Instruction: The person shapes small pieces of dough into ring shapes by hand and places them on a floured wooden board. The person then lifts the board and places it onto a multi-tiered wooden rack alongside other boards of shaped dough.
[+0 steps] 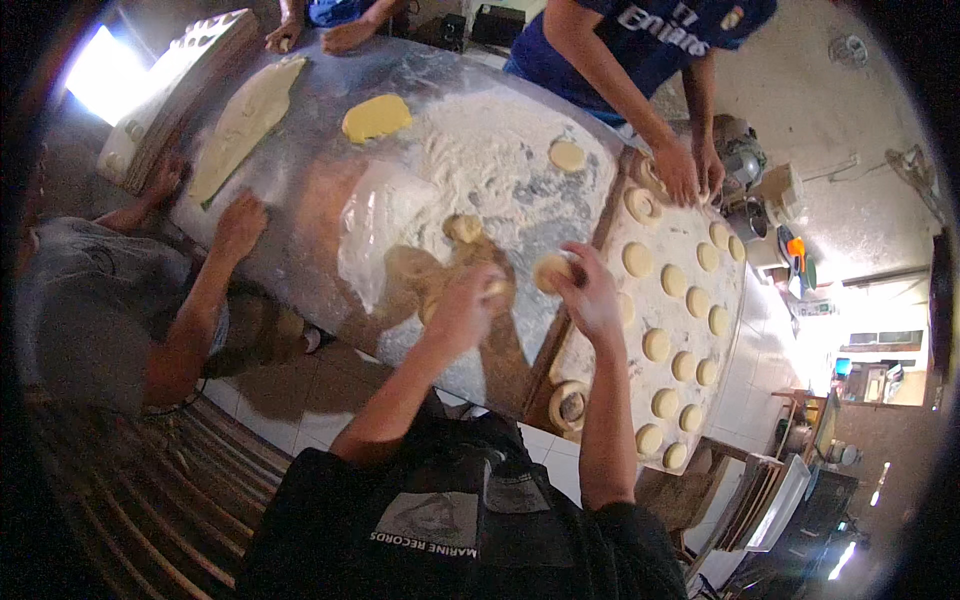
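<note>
My right hand [592,296] holds a round pale dough ball [551,271] just above the edge between the metal table and the wooden board. My left hand [462,312] is closed around another small piece of dough [497,290] over the floured steel table [300,250]. One more dough ball [462,229] lies on the flour just beyond my left hand. To my right, a floured wooden board [690,300] carries several rows of flattened dough rounds [656,345].
A person in a blue shirt across the table presses dough at the board's far end with both hands [688,172]. A person in grey on the left rests a hand [240,222] near a long dough sheet [243,122]. A yellow dough piece [376,117], flour pile [480,160] and plastic bag [375,230] lie mid-table.
</note>
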A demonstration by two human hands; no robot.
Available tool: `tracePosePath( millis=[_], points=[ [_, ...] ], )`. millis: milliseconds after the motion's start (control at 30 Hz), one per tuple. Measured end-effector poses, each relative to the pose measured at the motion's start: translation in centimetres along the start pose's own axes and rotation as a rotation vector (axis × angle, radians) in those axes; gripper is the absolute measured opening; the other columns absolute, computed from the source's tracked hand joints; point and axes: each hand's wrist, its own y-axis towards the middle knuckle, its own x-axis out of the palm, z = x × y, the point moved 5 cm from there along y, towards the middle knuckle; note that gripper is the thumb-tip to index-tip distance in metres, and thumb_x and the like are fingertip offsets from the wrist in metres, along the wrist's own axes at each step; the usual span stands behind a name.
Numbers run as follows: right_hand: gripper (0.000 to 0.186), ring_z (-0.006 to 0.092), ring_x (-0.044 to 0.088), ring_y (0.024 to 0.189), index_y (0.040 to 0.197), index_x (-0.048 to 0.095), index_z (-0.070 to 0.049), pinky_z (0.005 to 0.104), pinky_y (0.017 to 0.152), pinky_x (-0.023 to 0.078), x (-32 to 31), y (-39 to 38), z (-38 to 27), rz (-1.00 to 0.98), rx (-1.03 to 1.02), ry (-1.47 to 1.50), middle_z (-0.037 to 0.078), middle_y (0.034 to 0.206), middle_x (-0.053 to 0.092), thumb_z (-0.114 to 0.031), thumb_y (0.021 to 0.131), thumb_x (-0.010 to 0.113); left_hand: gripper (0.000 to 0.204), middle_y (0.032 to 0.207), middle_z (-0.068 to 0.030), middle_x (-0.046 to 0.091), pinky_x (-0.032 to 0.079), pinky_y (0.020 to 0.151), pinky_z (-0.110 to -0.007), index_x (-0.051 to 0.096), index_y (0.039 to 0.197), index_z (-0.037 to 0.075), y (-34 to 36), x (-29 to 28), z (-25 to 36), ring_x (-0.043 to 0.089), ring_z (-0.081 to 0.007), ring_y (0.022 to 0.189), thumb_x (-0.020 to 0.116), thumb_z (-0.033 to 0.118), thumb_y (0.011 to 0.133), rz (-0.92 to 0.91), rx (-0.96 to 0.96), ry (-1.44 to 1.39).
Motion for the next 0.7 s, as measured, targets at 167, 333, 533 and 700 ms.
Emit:
tracePosePath(
  millis=[167,333,533,700],
  points=[
    [0.041,0.0279,0.065,0.094,0.114,0.063,-0.002,0.0395,0.085,0.051,12.5,15.2,-2.1,-0.225,-0.085,-0.486,0.014,0.108,0.067,-0.022,0.079,0.070,0.033,0.103,-0.0239,0.059,0.049,0.085,-0.047,0.056,0.115,0.006,1.7,-6.6,-6.9,0.062,-0.0407,0.094,0.063,0.014,0.084,-0.043,-0.173,0.499],
    [0.044,0.0325,0.064,0.098,0.114,0.060,-0.005,0.0464,0.086,0.049,15.5,17.9,-0.5,-0.128,-0.019,-1.000,0.016,0.100,0.066,-0.031,0.080,0.068,0.035,0.096,-0.0247,0.062,0.052,0.078,-0.047,0.054,0.116,0.000,3.7,-7.7,-5.9,0.063,-0.0401,0.089,0.060,0.021,0.088,0.091,-0.022,0.458],
    [0.040,0.0222,0.063,0.081,0.111,0.046,-0.008,0.0369,0.074,0.049,12.4,12.4,-6.0,-0.265,-0.017,-0.326,0.013,0.085,0.063,-0.015,0.079,0.070,0.040,0.087,-0.0228,0.067,0.054,0.074,-0.040,0.056,0.120,-0.004,8.1,-8.8,-7.2,0.067,-0.0344,0.080,0.059,0.024,0.093,0.084,-0.088,0.086],
    [0.057,0.0147,0.060,0.082,0.120,0.030,-0.012,0.0316,0.067,0.047,10.7,8.0,-8.5,-0.315,0.014,0.259,0.010,0.081,0.060,0.003,0.078,0.065,0.029,0.092,-0.0134,0.070,0.054,0.076,-0.028,0.063,0.109,-0.005,7.9,-11.0,-2.9,0.068,-0.0152,0.085,0.068,0.014,0.089,-0.126,-0.115,-0.453]
  ],
)
